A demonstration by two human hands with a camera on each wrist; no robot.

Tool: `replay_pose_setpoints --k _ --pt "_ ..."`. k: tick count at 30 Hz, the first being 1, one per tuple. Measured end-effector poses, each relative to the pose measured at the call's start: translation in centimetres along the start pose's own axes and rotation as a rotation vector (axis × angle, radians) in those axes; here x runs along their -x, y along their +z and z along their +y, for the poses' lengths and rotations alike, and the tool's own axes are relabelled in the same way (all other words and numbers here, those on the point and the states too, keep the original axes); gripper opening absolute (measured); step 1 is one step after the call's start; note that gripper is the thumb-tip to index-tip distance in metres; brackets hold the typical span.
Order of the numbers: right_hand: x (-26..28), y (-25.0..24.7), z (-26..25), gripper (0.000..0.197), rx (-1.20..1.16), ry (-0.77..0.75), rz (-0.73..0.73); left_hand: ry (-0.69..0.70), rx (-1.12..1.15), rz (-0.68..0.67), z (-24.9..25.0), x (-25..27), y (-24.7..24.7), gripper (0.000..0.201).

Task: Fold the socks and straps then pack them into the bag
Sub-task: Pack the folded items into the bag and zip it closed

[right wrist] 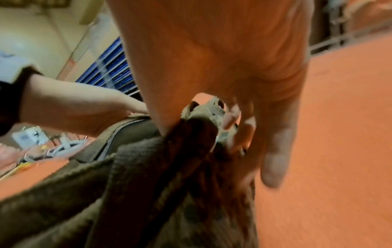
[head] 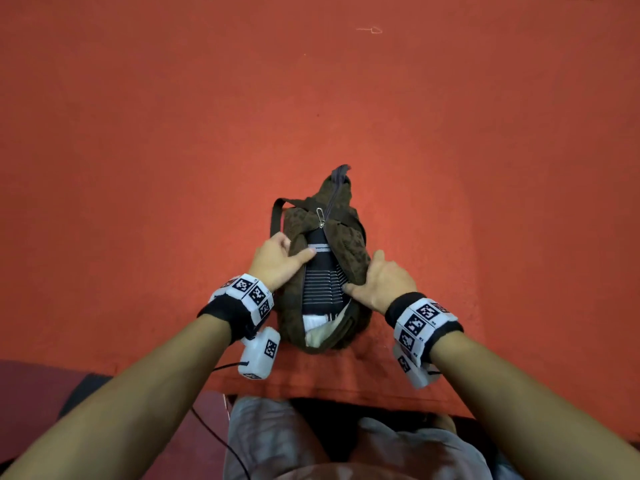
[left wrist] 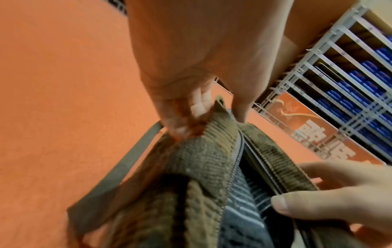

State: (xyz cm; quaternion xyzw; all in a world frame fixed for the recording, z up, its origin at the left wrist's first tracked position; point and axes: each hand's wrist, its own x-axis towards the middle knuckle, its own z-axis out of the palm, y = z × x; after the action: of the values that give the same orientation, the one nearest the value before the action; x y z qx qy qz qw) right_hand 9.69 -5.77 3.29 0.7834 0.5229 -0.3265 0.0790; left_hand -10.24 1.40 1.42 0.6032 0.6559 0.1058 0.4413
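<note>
A brown patterned bag (head: 346, 237) lies on the red surface with its zipper open. A dark striped sock (head: 320, 282) fills the opening, and a white item (head: 317, 322) shows at the near end. My left hand (head: 294, 249) grips the bag's left edge, thumb at the sock. My right hand (head: 363, 271) grips the right edge, thumb at the opening. In the left wrist view the left hand (left wrist: 191, 107) pinches the bag (left wrist: 201, 159) fabric beside the sock (left wrist: 244, 209). In the right wrist view the right hand (right wrist: 239, 127) curls round a fold of the bag (right wrist: 148, 184).
The red surface (head: 173, 150) spreads wide around the bag; its near edge (head: 346, 393) runs just above my lap. The bag's dark strap (head: 275, 216) loops out to the left. A metal rack (left wrist: 350, 83) with blue items stands beyond. Cables (right wrist: 63, 147) lie at the left.
</note>
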Motion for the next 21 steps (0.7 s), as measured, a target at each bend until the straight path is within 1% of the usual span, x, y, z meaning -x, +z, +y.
replay_pose_setpoints --k 1,2,3,4,5,6,8,9,10,12,13,15,16,17,18,19,21 --pt "0.5 -0.5 -0.2 0.057 0.061 0.009 -0.038 -0.047 -0.093 -0.079 -0.1 0.3 -0.3 0.043" --pt "0.8 -0.8 -0.5 0.05 0.072 0.023 -0.082 -0.103 -0.21 -0.19 -0.3 0.7 -0.6 0.05" --pt "0.8 -0.9 -0.9 0.044 0.038 0.031 -0.121 -0.135 -0.339 -0.297 -0.6 1.0 -0.7 0.059" --pt "0.6 -0.7 -1.1 0.039 -0.048 0.048 -0.17 -0.158 -0.459 -0.376 -0.6 1.3 -0.9 0.065" --pt "0.5 -0.6 -1.4 0.033 -0.157 0.067 -0.241 -0.155 -0.544 -0.405 -0.6 1.6 -1.0 0.064" --pt "0.5 -0.5 -1.7 0.027 -0.25 0.1 -0.346 -0.145 -0.564 -0.396 -0.2 1.9 -1.1 0.054" --pt "0.7 -1.0 -2.1 0.024 -0.337 0.128 -0.552 -0.13 -0.485 -0.341 1.0 2.5 -1.4 0.032" --pt "0.9 -1.5 -2.4 0.021 -0.351 0.116 -0.603 -0.129 -0.431 -0.317 1.7 2.7 -1.5 0.025" --pt "1.1 -2.1 -2.5 0.016 -0.351 0.096 -0.616 -0.137 -0.372 -0.302 2.4 2.9 -1.6 0.019" --pt "1.3 -2.7 -2.7 0.008 -0.353 0.08 -0.619 -0.174 -0.253 -0.317 3.1 3.2 -1.4 0.017" --pt "1.3 -2.9 -2.8 0.009 -0.351 0.078 -0.628 -0.182 -0.213 -0.341 3.2 3.4 -1.1 0.018" --pt "1.5 -2.7 -2.9 0.026 -0.381 0.088 -0.686 -0.146 -0.219 -0.378 3.2 3.9 -0.3 0.015" --pt "1.4 -2.6 -3.0 0.034 -0.418 0.08 -0.718 -0.124 -0.227 -0.384 3.0 4.1 0.3 0.017" --pt "1.1 -2.7 -3.3 0.034 -0.456 0.057 -0.728 -0.12 -0.217 -0.389 2.8 4.1 0.9 0.023" --pt "0.7 -2.9 -3.6 0.03 -0.491 0.027 -0.704 -0.128 -0.192 -0.391 2.6 4.0 1.3 0.027" --pt "0.2 -3.5 -4.0 0.03 -0.52 0.012 -0.647 -0.144 -0.181 -0.391 2.7 3.9 1.4 0.028" --pt "-1.5 -4.9 -4.3 0.035 -0.549 -0.01 -0.445 -0.157 -0.184 -0.388 2.9 3.1 0.9 0.026"
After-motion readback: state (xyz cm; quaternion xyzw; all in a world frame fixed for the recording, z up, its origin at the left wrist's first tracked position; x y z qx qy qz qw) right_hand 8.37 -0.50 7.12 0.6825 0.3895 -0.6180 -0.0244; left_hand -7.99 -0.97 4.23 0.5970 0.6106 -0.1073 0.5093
